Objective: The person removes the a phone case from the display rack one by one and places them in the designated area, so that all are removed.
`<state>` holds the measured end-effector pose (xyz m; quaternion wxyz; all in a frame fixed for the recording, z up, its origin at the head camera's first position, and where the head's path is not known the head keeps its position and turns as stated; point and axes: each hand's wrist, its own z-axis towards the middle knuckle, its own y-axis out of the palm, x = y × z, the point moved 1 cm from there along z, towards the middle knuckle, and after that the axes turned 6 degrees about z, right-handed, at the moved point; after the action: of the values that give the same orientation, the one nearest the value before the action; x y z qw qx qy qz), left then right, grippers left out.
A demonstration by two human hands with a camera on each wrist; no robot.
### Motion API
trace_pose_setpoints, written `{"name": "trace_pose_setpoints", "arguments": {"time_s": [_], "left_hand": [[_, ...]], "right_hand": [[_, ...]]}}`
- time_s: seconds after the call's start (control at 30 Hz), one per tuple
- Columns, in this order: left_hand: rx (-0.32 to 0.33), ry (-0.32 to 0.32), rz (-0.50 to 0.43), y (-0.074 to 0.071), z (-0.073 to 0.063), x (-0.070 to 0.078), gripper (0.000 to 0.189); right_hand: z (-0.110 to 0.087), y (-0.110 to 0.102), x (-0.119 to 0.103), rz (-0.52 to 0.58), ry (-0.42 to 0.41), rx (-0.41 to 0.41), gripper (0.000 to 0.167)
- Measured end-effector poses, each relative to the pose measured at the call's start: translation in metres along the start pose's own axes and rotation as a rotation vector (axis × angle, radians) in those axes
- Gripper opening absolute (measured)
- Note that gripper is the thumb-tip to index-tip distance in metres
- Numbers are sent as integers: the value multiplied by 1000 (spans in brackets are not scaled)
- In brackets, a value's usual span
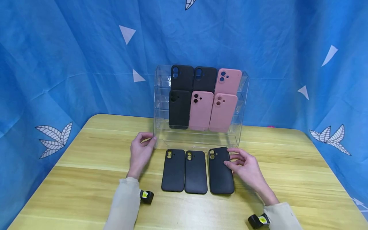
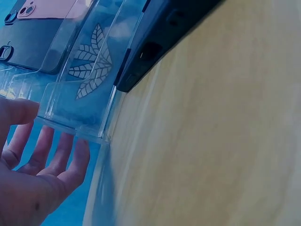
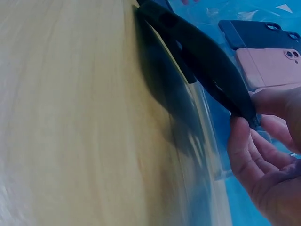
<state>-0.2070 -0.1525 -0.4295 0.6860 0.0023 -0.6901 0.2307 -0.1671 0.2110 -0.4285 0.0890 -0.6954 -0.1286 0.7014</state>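
Observation:
A black phone case [image 1: 220, 174] is pinched at its upper right edge between the thumb and fingers of my right hand [image 1: 245, 166]. In the right wrist view this phone case [image 3: 202, 56] tilts up from the table. To its left, two more black cases [image 1: 173, 171] [image 1: 196, 172] lie side by side, camera holes away from me. My left hand [image 1: 141, 151] is at the left front corner of a clear stepped stand [image 1: 198, 139]. In the left wrist view its loosely bent fingers [image 2: 66, 155] touch the stand's side.
On the stand's steps lean black phone cases [image 1: 179, 110] and pink phone cases [image 1: 201, 110], in two rows. Wood-grain table [image 1: 86, 153] extends around everything. Behind it hangs a blue curtain [image 1: 86, 57] with white leaf and triangle prints.

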Motion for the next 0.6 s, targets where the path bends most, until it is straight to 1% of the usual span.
{"name": "trace_pose_setpoints", "arguments": {"time_s": [0.13, 0.2, 0.37, 0.47, 0.6], "left_hand": [[25, -3, -7, 1, -1, 0, 22], [29, -7, -15, 2, -1, 0, 21], [30, -19, -3, 2, -1, 2, 24], [26, -21, 1, 2, -1, 3, 25], [36, -14, 7, 4, -2, 5, 25]], "right_hand": [[1, 1, 0, -17, 12, -1, 48], [2, 2, -1, -24, 19, -6, 48], [2, 4, -1, -41, 25, -25, 49], [3, 5, 0, -72, 29, -32, 48], [3, 6, 0, -120, 52, -46, 45]]}}
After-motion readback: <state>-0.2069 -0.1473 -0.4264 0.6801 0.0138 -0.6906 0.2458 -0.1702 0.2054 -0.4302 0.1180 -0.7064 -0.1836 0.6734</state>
